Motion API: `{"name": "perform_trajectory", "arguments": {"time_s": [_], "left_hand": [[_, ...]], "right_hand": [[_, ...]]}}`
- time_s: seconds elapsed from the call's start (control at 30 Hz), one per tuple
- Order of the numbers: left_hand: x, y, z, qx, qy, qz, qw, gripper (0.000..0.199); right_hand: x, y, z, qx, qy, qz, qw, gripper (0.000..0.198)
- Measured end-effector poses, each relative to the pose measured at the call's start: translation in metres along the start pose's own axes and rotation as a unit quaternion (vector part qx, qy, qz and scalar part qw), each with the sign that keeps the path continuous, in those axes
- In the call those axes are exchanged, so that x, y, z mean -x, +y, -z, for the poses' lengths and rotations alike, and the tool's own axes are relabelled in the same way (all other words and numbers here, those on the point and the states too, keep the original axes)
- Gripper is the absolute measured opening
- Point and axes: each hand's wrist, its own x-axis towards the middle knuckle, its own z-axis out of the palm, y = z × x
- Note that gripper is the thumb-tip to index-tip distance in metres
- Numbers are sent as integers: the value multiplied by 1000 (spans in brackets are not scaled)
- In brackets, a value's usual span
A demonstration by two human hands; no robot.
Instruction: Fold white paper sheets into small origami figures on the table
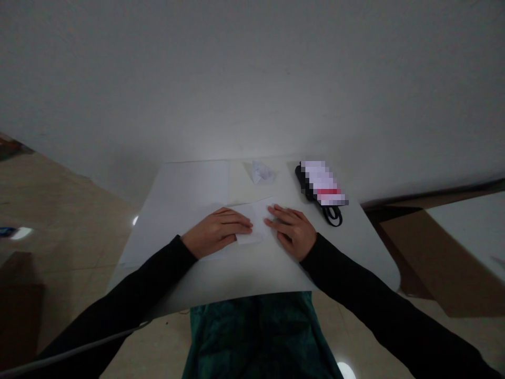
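a: what's leftmost?
b: a large white sheet, perhaps placed aside to leave working room. next, the left hand, fingers straight and close together over the small paper, seemingly steadying it; whether the thumb pinches, i can't tell.
a: where's the small paper, then?
b: between both hands, a crumpled piece beyond it. the right hand, loosely spread, has fingertips at its right end, probably keeping it flat.

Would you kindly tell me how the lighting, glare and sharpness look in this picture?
Head view: dim overall, the wall darkening toward the upper corners; head view: bright glare spots on the floor; head view: coarse pixel blocks hide the flat item; head view: the folded paper contrasts little with the pale table.
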Motion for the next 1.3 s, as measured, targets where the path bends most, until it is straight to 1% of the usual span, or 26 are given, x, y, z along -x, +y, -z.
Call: {"name": "perform_trajectory", "arguments": {"time_s": [0.07, 0.13, 0.17, 0.23, 0.33, 0.4, 0.47, 0.53, 0.6, 0.67, 0.77, 0.87, 1.07, 1.17, 1.23, 1.27, 1.3], "left_hand": [[-6, -2, 0, 37, 4, 33, 999, 25], [-9, -3, 0, 83, 7, 52, 995, 23], [-10, -3, 0, 106, 1, 49, 993, 23], [-11, -3, 2, 138, -31, 25, 990, 22], [-9, 0, 4, 130, -71, 8, 989, 20], [-7, 1, 4, 124, -67, 16, 990, 17], [-7, 3, 2, 141, -52, 29, 988, 16], [-7, 3, 0, 164, -37, 57, 984, 16], [-9, 3, -2, 170, -27, 104, 979, 19], [-12, 1, -4, 156, -9, 152, 976, 24], [-18, -3, -7, 129, 17, 195, 972, 30], [-25, -7, -9, 114, 12, 228, 967, 27], [-33, -8, -11, 70, -3, 269, 961, 24], [-30, -8, -8, 72, -1, 255, 964, 25], [-25, -5, -4, 103, -18, 216, 971, 23], [-22, -3, -1, 122, -31, 189, 974, 23], [-18, 1, 0, 135, -43, 160, 977, 23]], "right_hand": [[0, -2, 1, 7, 4, 4, 1000, 41], [0, -4, 1, 8, 10, 26, 1000, 39], [0, -5, 1, 6, 12, 39, 999, 37], [0, -5, 1, 3, 12, 57, 998, 36], [0, -7, 1, 6, 5, 53, 999, 37], [0, -8, 1, 12, 3, 42, 999, 37], [1, -9, 0, 11, 14, 52, 999, 33], [2, -9, 0, -6, 30, 84, 996, 26], [3, -10, 1, -25, 37, 114, 993, 21], [2, -10, 2, -31, 34, 122, 992, 21], [2, -13, 5, -27, 34, 120, 992, 23], [2, -15, 8, -26, 38, 127, 991, 24], [5, -14, 6, -44, 36, 152, 987, 29], [5, -11, 6, -95, 29, 139, 985, 30], [3, -9, 7, -143, 17, 99, 985, 30], [0, -8, 8, -157, 4, 70, 985, 34], [-3, -7, 10, -161, -15, 38, 986, 46]]}}
